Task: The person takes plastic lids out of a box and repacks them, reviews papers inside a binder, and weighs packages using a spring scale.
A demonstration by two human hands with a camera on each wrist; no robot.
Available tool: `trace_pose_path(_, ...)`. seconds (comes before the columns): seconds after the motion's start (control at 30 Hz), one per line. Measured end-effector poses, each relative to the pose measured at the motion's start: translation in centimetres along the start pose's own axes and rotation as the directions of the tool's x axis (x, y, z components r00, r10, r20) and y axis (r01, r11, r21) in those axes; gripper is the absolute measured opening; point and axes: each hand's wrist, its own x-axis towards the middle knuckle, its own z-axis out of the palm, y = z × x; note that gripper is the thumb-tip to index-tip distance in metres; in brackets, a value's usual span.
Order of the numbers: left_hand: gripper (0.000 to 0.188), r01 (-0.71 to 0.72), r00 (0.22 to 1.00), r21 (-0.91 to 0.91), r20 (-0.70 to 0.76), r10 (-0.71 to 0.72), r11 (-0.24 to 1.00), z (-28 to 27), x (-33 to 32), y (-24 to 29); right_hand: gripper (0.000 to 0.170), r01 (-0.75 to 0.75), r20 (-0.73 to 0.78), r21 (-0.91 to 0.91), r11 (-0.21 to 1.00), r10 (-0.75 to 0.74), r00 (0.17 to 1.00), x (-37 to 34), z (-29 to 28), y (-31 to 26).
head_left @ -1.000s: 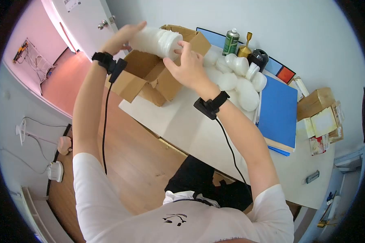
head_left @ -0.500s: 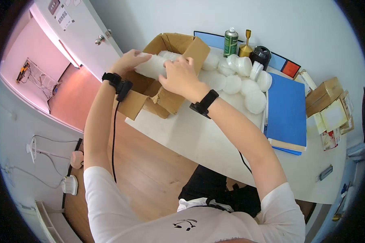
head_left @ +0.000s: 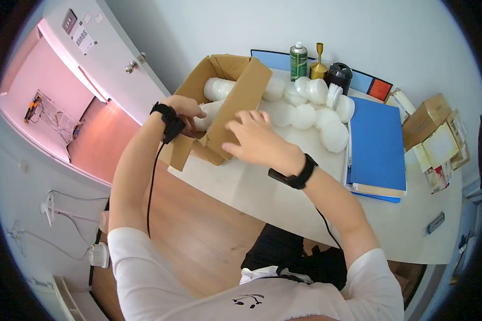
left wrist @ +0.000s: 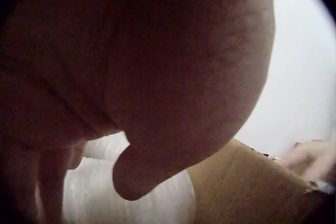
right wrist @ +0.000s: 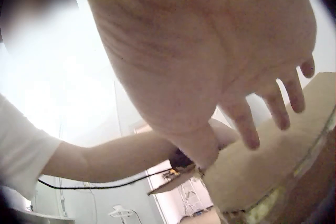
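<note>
An open cardboard box [head_left: 243,93] stands at the table's left end. Inside it lie two white cylindrical plastic stacks with ribbed sides: the farther stack [head_left: 218,89] and the nearer stack [head_left: 209,113]. My left hand [head_left: 183,108] reaches in over the box's left side and grips the end of the nearer stack. In the left wrist view its thumb lies across that white stack [left wrist: 163,198], with the fingers on the other side. Outside the box's right wall, my right hand [head_left: 260,140] holds nothing, its fingers spread and lightly bent.
Several more white stacks [head_left: 303,116] lie on the table [head_left: 284,187] right of the box. Behind them stand a green spray can [head_left: 299,61], a gold-coloured object [head_left: 319,67] and a black container [head_left: 339,76]. A blue folder [head_left: 377,142] and small boxes [head_left: 428,123] are farther right.
Both hands lowered the white stack from above the box into it. My right hand has let go and drawn back to the right over the box wall, while the left stays at the stack.
</note>
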Motion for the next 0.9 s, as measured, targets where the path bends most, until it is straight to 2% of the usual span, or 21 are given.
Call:
trace_pose_path(0.03, 0.058, 0.099, 0.988, -0.157, 0.13, -0.079, 0.983, 0.2, -0.6, 0.6, 0.046, 0.021, 0.156, 0.086, 0.996, -0.035, 0.987, -0.9, -1.4, 0.1)
trace_pose_path(0.07, 0.063, 0.109, 0.992, -0.118, 0.072, -0.101, 0.987, 0.4, -1.1, 1.3, 0.045, 0.028, 0.301, 0.172, 0.985, -0.079, 0.95, -1.8, -2.8, 0.2)
trace_pose_path(0.1, 0.063, 0.107, 0.993, -0.122, 0.071, -0.098, 0.987, 0.3, -1.8, 2.0, 0.045, 0.03, 0.302, 0.169, 0.985, -0.081, 0.95, -2.5, -4.3, 0.3)
trace_pose_path(0.17, 0.046, 0.129, 0.98, -0.053, 0.161, -0.119, 0.99, 0.2, -2.3, 3.3, 0.04, 0.192, 0.389, 0.222, 0.956, -0.268, 0.881, -4.2, -7.4, 0.0)
trace_pose_path(0.2, 0.046, 0.127, 0.981, -0.047, 0.155, -0.118, 0.991, 0.2, -2.0, 3.7, 0.04, 0.192, 0.383, 0.219, 0.957, -0.266, 0.885, -4.8, -9.2, -0.2)
trace_pose_path(0.27, 0.052, 0.031, 0.999, -0.082, -0.033, -0.034, 0.996, 0.2, -1.2, 4.3, 0.041, 0.192, 0.468, 0.298, 0.935, -0.319, 0.824, -6.2, -12.4, -0.7)
trace_pose_path(0.3, 0.052, 0.036, 0.999, -0.069, -0.036, -0.038, 0.997, 0.4, -1.3, 5.1, 0.041, 0.189, 0.457, 0.302, 0.934, -0.316, 0.831, -6.8, -13.5, -0.8)
trace_pose_path(0.37, 0.088, -0.016, 0.999, -0.221, -0.033, 0.009, 0.975, 1.1, -1.6, 6.5, 0.038, 0.204, 0.392, 0.29, 0.935, -0.311, 0.866, -7.8, -14.9, -0.9)
trace_pose_path(0.4, 0.088, -0.007, 1.0, -0.212, -0.03, 0.001, 0.977, 1.4, -1.2, 6.6, 0.038, 0.2, 0.384, 0.298, 0.933, -0.309, 0.87, -8.1, -15.2, -0.8)
trace_pose_path(0.47, 0.089, -0.081, 0.994, -0.426, -0.1, 0.042, 0.901, 2.7, 0.0, 6.6, 0.036, 0.205, 0.391, 0.254, 0.945, -0.294, 0.872, -8.7, -15.6, -0.5)
trace_pose_path(0.57, 0.087, -0.063, 0.996, -0.456, -0.079, 0.03, 0.888, 3.3, 1.2, 6.2, 0.031, 0.207, 0.301, 0.294, 0.933, -0.296, 0.906, -8.4, -15.9, 0.2)
trace_pose_path(0.7, 0.083, -0.097, 0.995, -0.53, -0.046, 0.086, 0.843, 3.3, 3.0, 5.0, 0.025, 0.095, 0.239, 0.355, 0.93, -0.188, 0.953, -8.1, -17.9, 2.5)
trace_pose_path(0.77, 0.081, -0.115, 0.993, -0.569, -0.041, 0.111, 0.814, 3.1, 3.7, 4.2, 0.024, 0.038, 0.027, 0.277, 0.96, -0.048, 0.998, -8.5, -19.1, 4.6)
trace_pose_path(0.8, 0.08, -0.121, 0.992, -0.59, -0.039, 0.122, 0.798, 2.9, 4.0, 3.9, 0.024, 0.03, 0.023, 0.273, 0.962, -0.038, 0.999, -8.6, -19.5, 5.7)
trace_pose_path(0.87, 0.078, -0.128, 0.99, -0.636, -0.03, 0.141, 0.761, 2.5, 4.5, 3.3, 0.022, -0.054, -0.261, 0.191, 0.98, 0.103, 0.96, -9.1, -20.4, 7.9)
trace_pose_path(0.9, 0.078, -0.129, 0.989, -0.635, -0.025, 0.146, 0.762, 2.3, 4.6, 2.9, 0.022, -0.061, -0.259, 0.187, 0.98, 0.109, 0.96, -9.5, -21.1, 8.6)
